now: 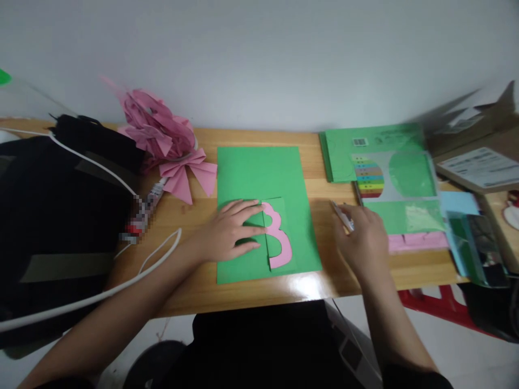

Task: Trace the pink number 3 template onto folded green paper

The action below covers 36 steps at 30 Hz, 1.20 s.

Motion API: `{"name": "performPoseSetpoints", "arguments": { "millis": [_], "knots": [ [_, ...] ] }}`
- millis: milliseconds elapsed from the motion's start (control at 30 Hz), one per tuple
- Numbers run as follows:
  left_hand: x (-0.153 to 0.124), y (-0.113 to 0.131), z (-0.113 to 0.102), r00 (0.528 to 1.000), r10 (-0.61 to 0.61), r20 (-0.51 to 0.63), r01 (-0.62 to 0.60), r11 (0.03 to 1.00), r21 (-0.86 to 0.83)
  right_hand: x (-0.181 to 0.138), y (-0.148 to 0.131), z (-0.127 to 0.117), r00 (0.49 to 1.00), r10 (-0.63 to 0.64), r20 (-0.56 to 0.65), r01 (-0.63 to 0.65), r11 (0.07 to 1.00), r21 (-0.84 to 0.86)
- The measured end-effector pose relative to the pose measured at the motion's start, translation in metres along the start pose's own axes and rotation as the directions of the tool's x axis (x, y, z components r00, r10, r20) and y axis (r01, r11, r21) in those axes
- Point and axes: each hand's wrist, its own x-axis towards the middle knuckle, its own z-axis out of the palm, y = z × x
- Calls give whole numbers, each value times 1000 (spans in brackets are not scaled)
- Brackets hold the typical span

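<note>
Fig.: your hands at the table, head view.

L. hand [229, 232]: palm down, fingers spread wide and flat, holding nothing. It presses on the green sheet [259, 173]. Fingertips point right and reach the straight left edge of the pink cutout [279, 237]. Forearm enters from lower left, approx. diagonal, wrist low on the table [324, 189].

R. hand [363, 243]: curled shut round a thin silver tool [341, 215], tip pointing up-left. Whether pen or knife can't be told. The hand rests on bare wood just right of the sheet, not touching it. Forearm comes up from lower right.

The cutout, shaped like a "3", lies in the sheet's lower half, between your hands.

Surroundings: paper pack [377, 146] beyond the r. hand; box [478, 156] far right; pink bows [162, 135] back left; black bag [48, 205] and white cable [154, 259] at left.
</note>
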Motion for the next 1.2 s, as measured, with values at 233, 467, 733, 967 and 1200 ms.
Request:
{"name": "performPoseSetpoints", "arguments": {
  "millis": [233, 467, 733, 967, 1200],
  "knots": [
    [0, -1, 0, 1000, 4, 0, -4, 1000, -1, -1, 38, -14, 964, 225, 138, -207, 969, -136],
    [0, 0, -1, 1000, 1, 10, -1, 1000, -7, -2, 46, -15, 946, 246, 212, -202, 957, -210],
    [1, 0, -1, 1000, -4, 11, 4, 1000, 0, -1, 40, -13, 966, 196, 170, -176, 976, -129],
    [0, 0, 0, 1000, 3, 0, -3, 1000, 3, 0, 42, -12, 958, 198, 207, -179, 978, -106],
    [0, 0, -1, 1000, -12, 19, 12, 1000, 7, -1, 46, -18, 951, 262, 165, -234, 957, -171]
  ]
}}
